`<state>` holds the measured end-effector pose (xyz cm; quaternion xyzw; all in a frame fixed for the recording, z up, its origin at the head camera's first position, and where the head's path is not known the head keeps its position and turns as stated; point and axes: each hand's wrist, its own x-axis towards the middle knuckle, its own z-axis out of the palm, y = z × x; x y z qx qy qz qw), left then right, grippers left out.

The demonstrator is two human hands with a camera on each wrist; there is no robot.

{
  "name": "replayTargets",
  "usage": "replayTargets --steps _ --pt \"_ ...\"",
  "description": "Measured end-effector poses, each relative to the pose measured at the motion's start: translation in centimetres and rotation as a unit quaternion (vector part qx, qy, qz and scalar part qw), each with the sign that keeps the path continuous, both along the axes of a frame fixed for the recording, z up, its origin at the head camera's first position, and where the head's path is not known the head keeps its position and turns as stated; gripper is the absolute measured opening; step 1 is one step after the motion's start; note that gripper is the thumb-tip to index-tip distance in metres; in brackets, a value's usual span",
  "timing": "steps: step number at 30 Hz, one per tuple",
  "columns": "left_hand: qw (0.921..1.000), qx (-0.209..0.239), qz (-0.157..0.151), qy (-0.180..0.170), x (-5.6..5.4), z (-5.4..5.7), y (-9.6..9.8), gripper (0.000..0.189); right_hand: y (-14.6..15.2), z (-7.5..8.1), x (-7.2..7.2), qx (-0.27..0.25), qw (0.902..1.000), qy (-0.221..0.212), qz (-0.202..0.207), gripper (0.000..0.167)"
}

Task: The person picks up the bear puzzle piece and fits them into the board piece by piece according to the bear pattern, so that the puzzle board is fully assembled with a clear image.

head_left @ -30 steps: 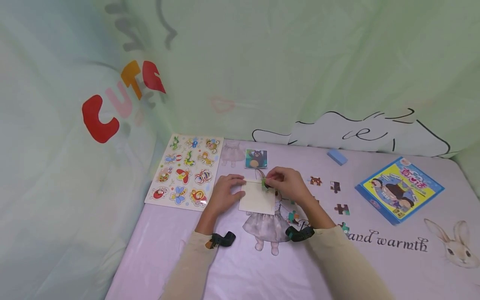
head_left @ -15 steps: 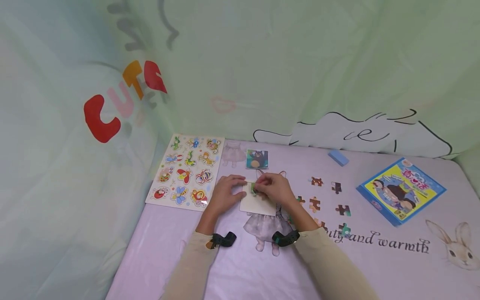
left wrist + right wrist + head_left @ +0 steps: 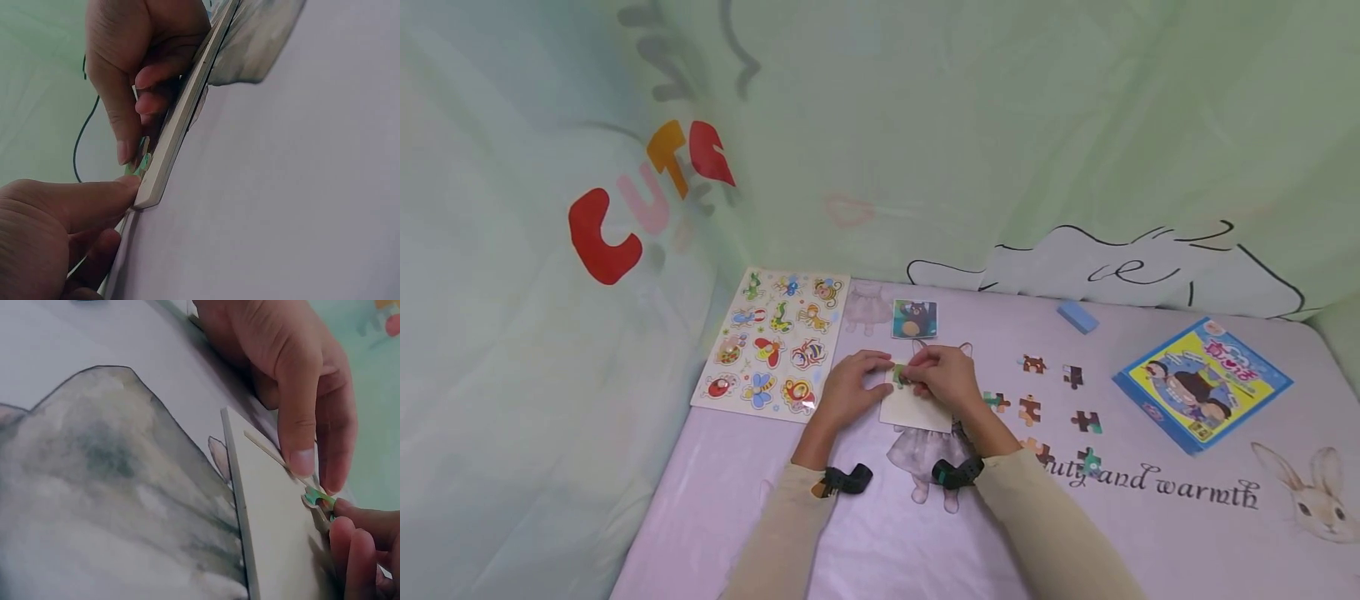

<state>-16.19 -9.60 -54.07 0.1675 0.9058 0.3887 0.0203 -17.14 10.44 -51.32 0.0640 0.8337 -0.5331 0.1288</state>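
Observation:
A small square cream puzzle tray (image 3: 917, 412) lies on the cloth in front of the person. The left hand (image 3: 852, 385) holds its upper left corner, thumb at the left edge and the other fingers by the far edge. Between thumb and fingertips the right hand (image 3: 946, 379) pinches a green jigsaw piece (image 3: 899, 377), over that same corner. In the right wrist view the piece (image 3: 320, 499) is tilted up at the tray's raised rim, close to the left fingertips. The left wrist view has the tray (image 3: 178, 119) edge-on, with both hands meeting at its corner.
Several loose jigsaw pieces (image 3: 1030, 409) lie to the right. A bear picture card (image 3: 915, 319) is behind the tray, an insect puzzle board (image 3: 786, 364) to the left. Toward the back right are a blue block (image 3: 1077, 317) and a blue and yellow box (image 3: 1206, 383).
The right hand has moved left across the tray with the green jigsaw piece, from its upper right to its upper left corner. The left hand has stayed in place.

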Motion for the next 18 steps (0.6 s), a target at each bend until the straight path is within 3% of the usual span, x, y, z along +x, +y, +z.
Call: replayTargets --steps 18 --pt "0.9997 0.017 0.011 -0.013 -0.09 -0.45 -0.08 0.038 0.04 -0.1 -0.44 0.025 0.9988 -0.041 -0.009 0.024"
